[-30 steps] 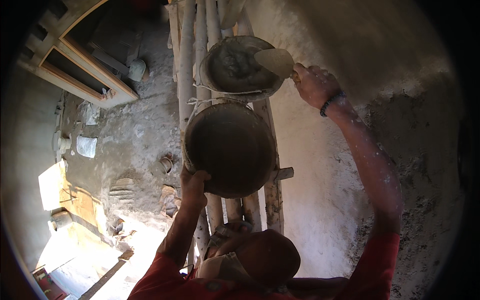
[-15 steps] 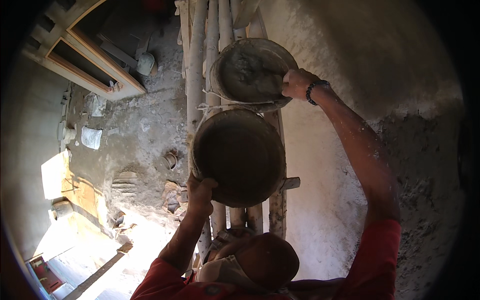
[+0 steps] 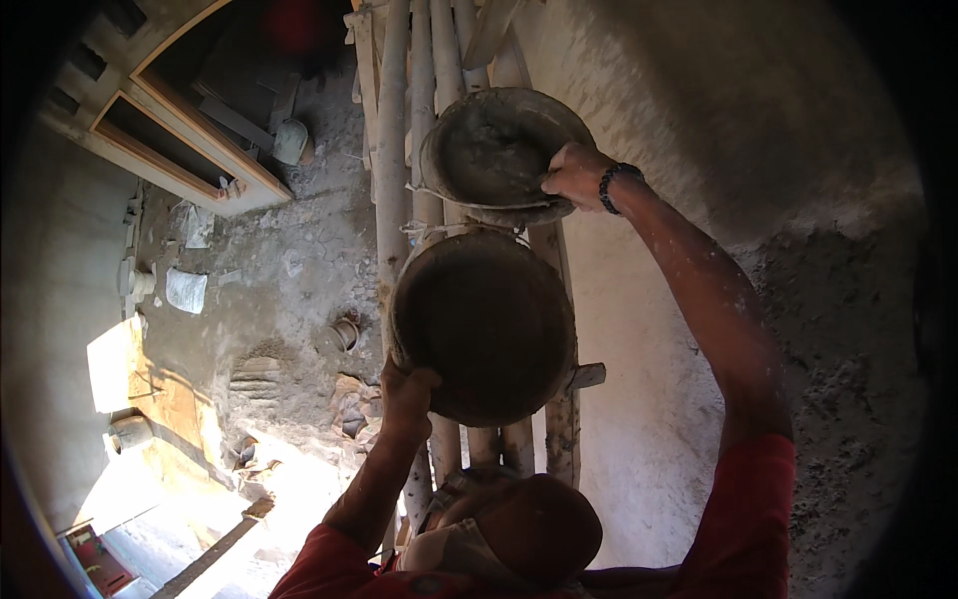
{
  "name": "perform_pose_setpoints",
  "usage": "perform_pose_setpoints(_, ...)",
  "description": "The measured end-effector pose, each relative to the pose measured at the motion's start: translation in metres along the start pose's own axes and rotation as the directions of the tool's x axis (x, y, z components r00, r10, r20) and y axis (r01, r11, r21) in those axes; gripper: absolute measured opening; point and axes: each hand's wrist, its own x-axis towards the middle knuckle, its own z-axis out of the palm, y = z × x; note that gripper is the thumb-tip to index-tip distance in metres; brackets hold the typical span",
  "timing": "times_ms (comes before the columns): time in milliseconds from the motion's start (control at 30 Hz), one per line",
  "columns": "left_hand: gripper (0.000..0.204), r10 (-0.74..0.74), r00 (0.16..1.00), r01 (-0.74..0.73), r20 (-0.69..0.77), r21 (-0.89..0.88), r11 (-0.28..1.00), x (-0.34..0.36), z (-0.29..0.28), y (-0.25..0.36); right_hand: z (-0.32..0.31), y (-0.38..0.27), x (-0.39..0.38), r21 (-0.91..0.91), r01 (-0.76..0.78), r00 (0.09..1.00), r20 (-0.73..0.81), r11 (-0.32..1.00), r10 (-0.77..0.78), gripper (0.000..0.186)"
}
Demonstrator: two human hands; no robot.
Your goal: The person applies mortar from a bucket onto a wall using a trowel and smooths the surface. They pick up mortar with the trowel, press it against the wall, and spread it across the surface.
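Two round, mortar-crusted pans rest one beyond the other on wooden poles. My left hand (image 3: 408,394) is closed on the near-left rim of the nearer pan (image 3: 484,329), whose dark inside shows no clear contents. The farther pan (image 3: 469,110) holds wet grey mortar (image 3: 499,150). My right hand (image 3: 584,178), with a dark bead bracelet at its wrist, is closed at that pan's right rim, fingertips over the inner edge. Below this pan another rim (image 3: 514,215) shows, partly hidden. A pale cord or wire handle (image 3: 429,228) lies between the pans.
Several long poles (image 3: 392,120) form a narrow raised platform. A rough plastered wall (image 3: 639,329) runs close along its right side. Down on the left, the floor (image 3: 289,250) carries rubble, a pale bucket (image 3: 291,142) and a whitish sheet (image 3: 186,290). A wooden frame (image 3: 165,150) stands far left.
My right hand has moved a little left and nearer, and the farther pan's rim has shifted with it. My left hand stays on the nearer pan. The whole view has shifted slightly.
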Motion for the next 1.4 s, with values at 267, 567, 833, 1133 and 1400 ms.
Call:
perform_pose_setpoints(267, 0.058, 0.047, 0.998, -0.045, 0.042, -0.056, 0.997, -0.001, 0.000, -0.003, 0.010, -0.016, 0.003, -0.015, 0.043, 0.988, -0.145, 0.999, -0.045, 0.020)
perform_pose_setpoints(567, 0.057, -0.025, 0.998, 0.025, 0.053, 0.001, 1.000, -0.003, -0.003, 0.003, 0.005, -0.002, -0.006, 0.318, 0.111, 0.992, -0.093, 0.941, -0.086, 0.018)
perform_pose_setpoints(833, 0.055, 0.040, 0.997, -0.037, 0.062, -0.044, 0.998, -0.001, -0.006, -0.002, 0.020, 0.015, -0.018, 0.429, 0.145, 0.979, -0.192, 0.892, -0.067, 0.023)
perform_pose_setpoints(1133, 0.056, -0.043, 0.998, 0.044, 0.053, -0.007, 0.999, 0.003, -0.008, -0.003, 0.006, 0.017, -0.067, 0.453, 0.213, 0.970, -0.206, 0.866, -0.131, 0.026)
perform_pose_setpoints(1400, 0.049, 0.035, 0.992, -0.029, 0.118, -0.048, 0.998, 0.001, -0.010, -0.002, 0.001, 0.009, -0.169, 0.497, 0.211, 0.969, -0.222, 0.842, -0.112, 0.033)
